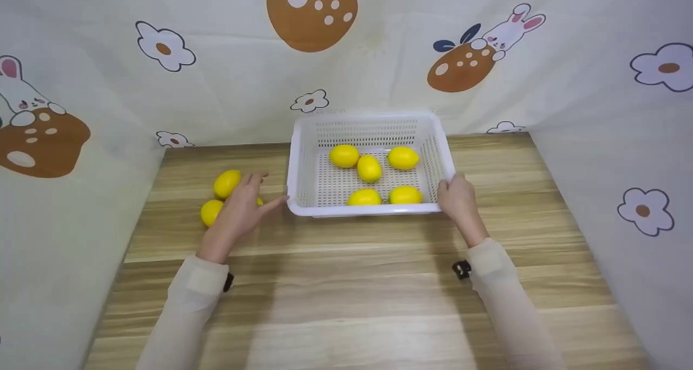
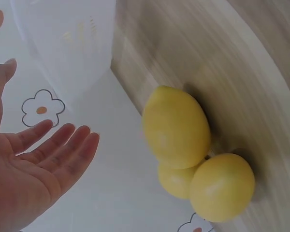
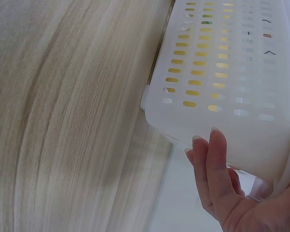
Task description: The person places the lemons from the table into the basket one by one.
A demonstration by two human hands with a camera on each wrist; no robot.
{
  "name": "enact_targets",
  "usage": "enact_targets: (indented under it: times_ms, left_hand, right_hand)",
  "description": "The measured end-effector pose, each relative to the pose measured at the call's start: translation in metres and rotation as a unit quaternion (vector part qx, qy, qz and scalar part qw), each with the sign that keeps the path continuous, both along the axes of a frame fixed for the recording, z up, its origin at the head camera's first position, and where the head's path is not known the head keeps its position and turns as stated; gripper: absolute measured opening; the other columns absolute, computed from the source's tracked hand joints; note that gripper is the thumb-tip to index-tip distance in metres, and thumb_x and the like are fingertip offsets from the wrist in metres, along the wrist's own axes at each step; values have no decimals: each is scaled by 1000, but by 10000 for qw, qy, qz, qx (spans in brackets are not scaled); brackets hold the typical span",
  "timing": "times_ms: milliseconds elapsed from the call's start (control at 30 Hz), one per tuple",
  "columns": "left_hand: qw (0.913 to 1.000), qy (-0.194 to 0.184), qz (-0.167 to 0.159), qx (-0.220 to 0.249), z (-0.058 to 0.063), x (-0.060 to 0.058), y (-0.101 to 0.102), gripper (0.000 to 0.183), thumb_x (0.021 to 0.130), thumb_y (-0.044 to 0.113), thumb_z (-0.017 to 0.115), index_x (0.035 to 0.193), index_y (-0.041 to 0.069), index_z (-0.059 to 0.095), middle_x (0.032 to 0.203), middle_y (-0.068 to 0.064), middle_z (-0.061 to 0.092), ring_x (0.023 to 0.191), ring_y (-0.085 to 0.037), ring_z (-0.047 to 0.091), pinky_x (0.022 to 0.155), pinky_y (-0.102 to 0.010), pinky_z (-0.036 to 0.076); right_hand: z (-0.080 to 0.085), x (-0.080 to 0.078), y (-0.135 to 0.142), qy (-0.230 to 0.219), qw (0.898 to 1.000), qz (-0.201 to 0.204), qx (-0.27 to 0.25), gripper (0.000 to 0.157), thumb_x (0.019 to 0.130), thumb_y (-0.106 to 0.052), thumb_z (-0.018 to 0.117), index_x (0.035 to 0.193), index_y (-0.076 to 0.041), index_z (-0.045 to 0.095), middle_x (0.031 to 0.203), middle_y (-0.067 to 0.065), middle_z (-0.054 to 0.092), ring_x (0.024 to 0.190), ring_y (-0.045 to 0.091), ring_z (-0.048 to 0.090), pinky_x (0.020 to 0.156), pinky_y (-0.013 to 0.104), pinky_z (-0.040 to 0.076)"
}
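A white plastic basket [image 1: 373, 210] with slotted walls stands near the back of the table, several yellow lemons [image 1: 370, 168] lying inside. My right hand [image 1: 458, 196] grips its near right corner; in the right wrist view the fingers [image 3: 216, 164] lie against the outer wall below the rim. To the basket's left, my left hand [image 1: 241, 210] hovers with fingers spread and holds nothing. Its thumb tip points at the basket's near left corner. Three loose lemons [image 1: 227, 184] cluster beside this hand, one mostly hidden behind it; the left wrist view shows the lemons [image 2: 176, 128] apart from the palm.
The wood-grain table [image 1: 346, 299] extends toward me from the basket. A pale curtain [image 1: 227, 88] printed with flowers and rabbits rises behind the table and along both sides, close behind the basket's back wall.
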State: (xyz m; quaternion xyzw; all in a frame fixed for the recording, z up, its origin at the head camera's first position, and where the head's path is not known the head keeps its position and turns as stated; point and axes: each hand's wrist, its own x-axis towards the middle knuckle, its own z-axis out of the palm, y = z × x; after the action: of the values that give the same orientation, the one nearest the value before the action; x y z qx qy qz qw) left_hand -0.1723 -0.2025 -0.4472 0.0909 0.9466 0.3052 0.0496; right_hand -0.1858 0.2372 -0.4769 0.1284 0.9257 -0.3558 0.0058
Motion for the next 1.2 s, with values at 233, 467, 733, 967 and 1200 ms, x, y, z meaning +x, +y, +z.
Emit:
enact_targets:
  times_ms: [233, 467, 733, 967, 1200]
  left_hand:
    - [9999, -64, 62, -93, -6, 0, -12, 83, 101, 47, 70, 155, -7, 40, 159, -33, 37, 142, -48, 47, 114, -61, 42]
    - [9993, 173, 13, -344, -13, 0, -16, 79, 102, 44, 70, 152, -10, 42, 158, -39, 36, 144, -52, 42, 114, -64, 40]
    - [9968, 584, 8, -547, -26, -1, -19, 71, 99, 32, 75, 145, -14, 46, 144, -38, 49, 131, -52, 53, 109, -64, 46]
    - [9970, 280, 193, -693, -34, -3, -27, 75, 101, 37, 71, 152, -9, 41, 146, -38, 46, 127, -52, 53, 108, -66, 46]
    - [9966, 156, 246, -769, -40, -4, -32, 77, 101, 39, 70, 153, -11, 40, 147, -39, 43, 130, -53, 49, 110, -67, 42]
  right_hand:
    - [0, 0, 0, 17, 10000, -13, 21, 42, 105, -14, 39, 120, 22, 52, 101, 32, 61, 86, 38, 58, 80, 55, 54]
    - [-1, 0, 0, -12, 10000, -21, 33, 41, 105, -14, 40, 121, 22, 53, 102, 32, 62, 86, 38, 60, 79, 53, 54]
    - [-1, 0, 0, -23, 10000, -21, -6, 41, 105, -13, 40, 124, 22, 51, 103, 31, 63, 85, 35, 60, 74, 47, 54]
    - [0, 1, -1, 7, 10000, -24, -4, 39, 106, -13, 40, 120, 21, 51, 100, 30, 62, 85, 36, 60, 75, 51, 54]
    - [-1, 1, -1, 58, 10000, -13, -26, 38, 106, -13, 40, 119, 20, 51, 101, 32, 62, 87, 38, 61, 78, 54, 55]
